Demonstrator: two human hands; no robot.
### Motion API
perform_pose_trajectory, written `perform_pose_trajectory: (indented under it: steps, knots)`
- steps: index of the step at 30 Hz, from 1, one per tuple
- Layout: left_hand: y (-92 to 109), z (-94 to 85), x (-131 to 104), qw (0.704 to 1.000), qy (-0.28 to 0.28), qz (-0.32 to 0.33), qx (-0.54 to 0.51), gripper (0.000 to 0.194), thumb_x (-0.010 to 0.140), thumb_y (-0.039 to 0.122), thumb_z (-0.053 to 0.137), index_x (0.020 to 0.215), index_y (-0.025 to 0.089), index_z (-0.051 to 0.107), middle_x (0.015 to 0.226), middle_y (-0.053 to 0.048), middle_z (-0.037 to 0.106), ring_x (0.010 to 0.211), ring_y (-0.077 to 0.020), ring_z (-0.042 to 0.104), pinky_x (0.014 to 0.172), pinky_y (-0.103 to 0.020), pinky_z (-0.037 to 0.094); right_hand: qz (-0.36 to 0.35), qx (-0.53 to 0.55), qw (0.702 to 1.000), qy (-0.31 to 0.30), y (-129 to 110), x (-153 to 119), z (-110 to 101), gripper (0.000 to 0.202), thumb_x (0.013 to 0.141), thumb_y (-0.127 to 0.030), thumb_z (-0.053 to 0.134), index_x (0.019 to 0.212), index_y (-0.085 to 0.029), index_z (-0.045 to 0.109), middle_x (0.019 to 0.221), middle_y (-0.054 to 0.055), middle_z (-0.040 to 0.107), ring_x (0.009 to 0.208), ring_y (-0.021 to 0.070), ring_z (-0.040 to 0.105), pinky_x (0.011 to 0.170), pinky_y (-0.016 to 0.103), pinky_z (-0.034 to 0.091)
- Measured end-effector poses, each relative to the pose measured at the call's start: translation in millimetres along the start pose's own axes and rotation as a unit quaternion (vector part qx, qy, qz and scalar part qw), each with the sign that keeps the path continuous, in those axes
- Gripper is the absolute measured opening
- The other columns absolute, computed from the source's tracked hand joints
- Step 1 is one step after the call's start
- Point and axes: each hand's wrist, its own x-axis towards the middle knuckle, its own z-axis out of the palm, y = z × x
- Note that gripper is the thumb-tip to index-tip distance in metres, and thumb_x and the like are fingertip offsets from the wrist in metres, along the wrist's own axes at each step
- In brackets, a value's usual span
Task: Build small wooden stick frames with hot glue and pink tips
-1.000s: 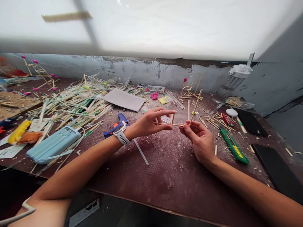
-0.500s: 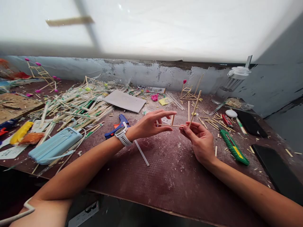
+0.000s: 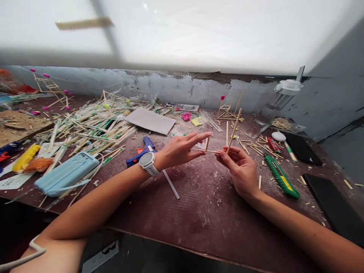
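A small frame of thin wooden sticks point(image 3: 233, 131) is held above the table by my right hand point(image 3: 241, 167), its fingers pinched around the joint of a long upright stick and a horizontal one. My left hand point(image 3: 182, 150), with a white watch on the wrist, is at the left end of the frame. Its fingers are stretched out and apart, beside a short upright stick point(image 3: 207, 143). Whether the left fingertips touch the sticks is hard to tell. Behind my left wrist lies a blue glue gun point(image 3: 148, 145), with a clear glue stick point(image 3: 171, 184) near it.
A heap of sticks point(image 3: 85, 121) and a grey board point(image 3: 150, 120) lie behind. At left is a light blue case point(image 3: 66, 174). To the right are a green cutter point(image 3: 281, 176), a black phone point(image 3: 332, 204), cut sticks and a clear bottle point(image 3: 280, 98). Stick models stand by the wall.
My left hand has turned slightly, showing more of the watch face, with its fingers still spread. My right hand keeps its hold on the sticks almost unmoved.
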Motion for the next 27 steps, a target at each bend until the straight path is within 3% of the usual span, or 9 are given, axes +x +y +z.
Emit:
perform_pose_trajectory:
  steps: [10,27]
  knots:
    - [-0.1,4.0,-2.3,0.997,0.003,0.029,0.066,0.055,0.104,0.038,0.064,0.152,0.024,0.042,0.111,-0.005,0.073,0.074,-0.0140,0.070,0.059,-0.026,0.048,0.000,-0.009,1.000,-0.006,-0.6,-1.0,1.0,0.036,0.075,-0.043,0.094,0.097,-0.022,0.074,0.094,0.004,0.082,0.090,0.0211,0.081,0.089,0.041,0.069]
    - [3.9,3.0,-1.0,0.998,0.006,0.025,0.059,0.053,0.107,0.036,0.058,0.153,0.022,0.035,0.112,-0.005,0.075,0.069,-0.0122,0.068,0.058,-0.026,0.047,0.007,-0.011,1.000,0.001,-0.9,-1.6,1.4,0.038,0.073,-0.044,0.095,0.096,-0.022,0.075,0.092,0.004,0.082,0.089,0.0216,0.081,0.089,0.042,0.069]
